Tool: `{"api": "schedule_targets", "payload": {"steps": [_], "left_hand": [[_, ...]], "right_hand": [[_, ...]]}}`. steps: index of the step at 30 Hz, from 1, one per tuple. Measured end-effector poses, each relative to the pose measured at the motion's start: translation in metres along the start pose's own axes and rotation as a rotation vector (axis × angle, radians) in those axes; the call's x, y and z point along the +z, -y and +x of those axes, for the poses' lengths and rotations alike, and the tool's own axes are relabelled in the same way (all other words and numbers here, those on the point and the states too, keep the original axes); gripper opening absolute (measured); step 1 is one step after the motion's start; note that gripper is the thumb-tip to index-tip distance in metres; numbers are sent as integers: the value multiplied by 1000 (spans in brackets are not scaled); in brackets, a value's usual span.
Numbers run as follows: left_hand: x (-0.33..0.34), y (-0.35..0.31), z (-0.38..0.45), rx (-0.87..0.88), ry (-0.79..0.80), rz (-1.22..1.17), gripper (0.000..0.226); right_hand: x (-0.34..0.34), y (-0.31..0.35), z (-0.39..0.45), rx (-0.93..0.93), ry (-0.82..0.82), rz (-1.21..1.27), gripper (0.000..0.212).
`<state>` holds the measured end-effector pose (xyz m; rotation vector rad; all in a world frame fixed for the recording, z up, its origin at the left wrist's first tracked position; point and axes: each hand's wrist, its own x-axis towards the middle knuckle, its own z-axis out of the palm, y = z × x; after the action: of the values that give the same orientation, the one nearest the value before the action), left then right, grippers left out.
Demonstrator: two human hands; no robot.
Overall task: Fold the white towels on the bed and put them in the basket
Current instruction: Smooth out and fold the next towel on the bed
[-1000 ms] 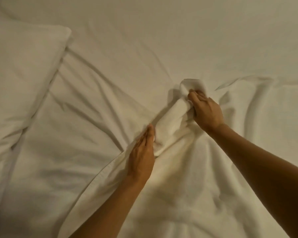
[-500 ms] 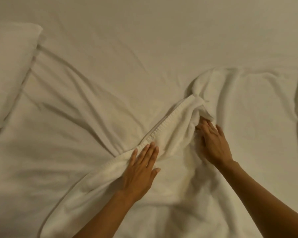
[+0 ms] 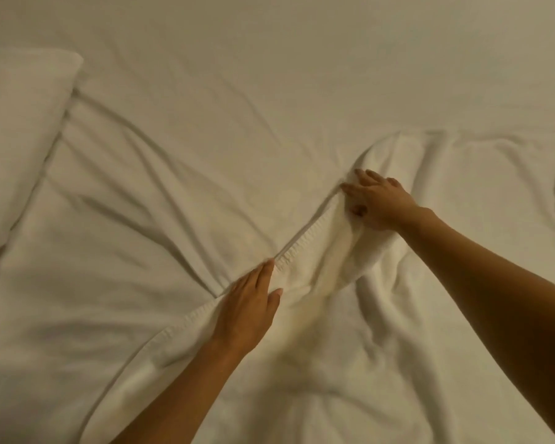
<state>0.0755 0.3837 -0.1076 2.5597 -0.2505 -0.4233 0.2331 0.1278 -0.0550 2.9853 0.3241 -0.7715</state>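
A white towel point(image 3: 350, 331) is being spread flat on the bed point(image 3: 269, 75).

Its hemmed edge is pressed between the flat left hand point(image 3: 249, 307) and the splayed right hand point(image 3: 377, 200); smoothing is probably needed before folding.

towel point(image 3: 398, 315) edge pulled straighter, right hand point(image 3: 380, 203) moved farther out

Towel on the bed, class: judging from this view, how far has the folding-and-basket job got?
Done: nothing folded shows. In hand: the white towel lies rumpled on the bed sheet; the left hand presses flat near its hemmed edge, the right hand rests at the far end. Left: folding and basketing; no basket is in view.
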Motion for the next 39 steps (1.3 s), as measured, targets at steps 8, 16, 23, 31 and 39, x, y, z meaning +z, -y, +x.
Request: {"api": "schedule_targets", "payload": {"steps": [8, 16, 23, 31, 39], "left_hand": [[-24, -3, -1, -47, -136, 9, 26], [-76, 36, 36, -242, -333, -65, 18], [-147, 129, 70, -452, -513, -155, 19], [-112, 150, 69, -436, -516, 108, 31], [-62, 165, 65, -172, -241, 238, 62]], "right_hand": [[8, -1, -8, -20, -374, -183, 9], [-52, 46, 43, 12, -441, -130, 16], [-128, 164, 153, -155, -558, 193, 13], [-84, 253, 213, -202, -399, 273, 75], [5, 251, 217, -81, -233, 181, 59]]}}
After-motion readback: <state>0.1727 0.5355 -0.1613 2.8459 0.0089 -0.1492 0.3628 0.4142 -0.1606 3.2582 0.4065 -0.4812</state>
